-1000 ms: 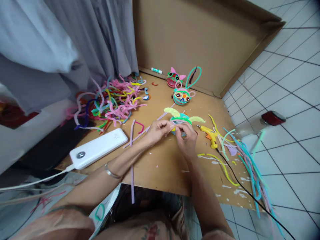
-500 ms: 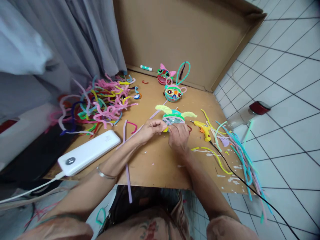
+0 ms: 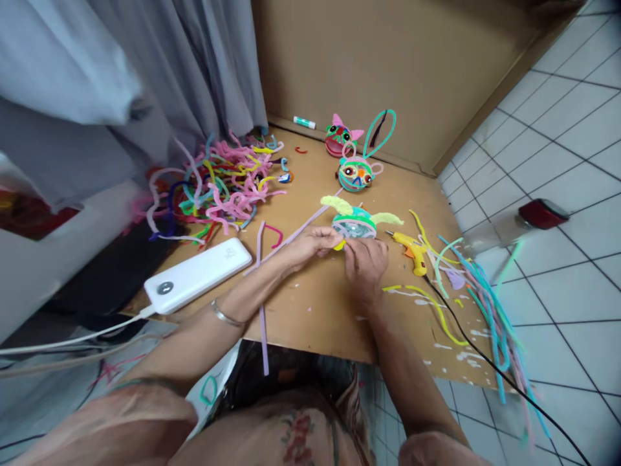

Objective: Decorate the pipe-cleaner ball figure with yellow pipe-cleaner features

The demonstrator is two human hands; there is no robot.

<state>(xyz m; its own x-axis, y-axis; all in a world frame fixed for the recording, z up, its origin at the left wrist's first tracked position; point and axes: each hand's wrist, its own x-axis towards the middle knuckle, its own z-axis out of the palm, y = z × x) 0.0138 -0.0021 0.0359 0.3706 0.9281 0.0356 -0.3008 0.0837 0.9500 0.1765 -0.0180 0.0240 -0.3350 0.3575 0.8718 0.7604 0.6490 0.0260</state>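
While it rests near the middle of the cardboard sheet (image 3: 315,310), the pipe-cleaner figure (image 3: 356,224) is pinched by the left hand (image 3: 310,243) and right hand (image 3: 366,262). Its yellow-green ears (image 3: 339,204) are spread crosswise, left to right, toward the sheet's side edges, and its top is turned to the far edge.

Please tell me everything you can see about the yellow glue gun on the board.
The glue gun is small, with a yellow body that looks like plastic and an orange part near the handle. It lies flat on the brown board, its thin nozzle pointing left toward the round craft piece. A black cable runs from its handle end toward the lower right, off the board. Yellow and green fuzzy craft wires lie close beside it. Neither hand touches it; the right hand is nearest, just to its left.
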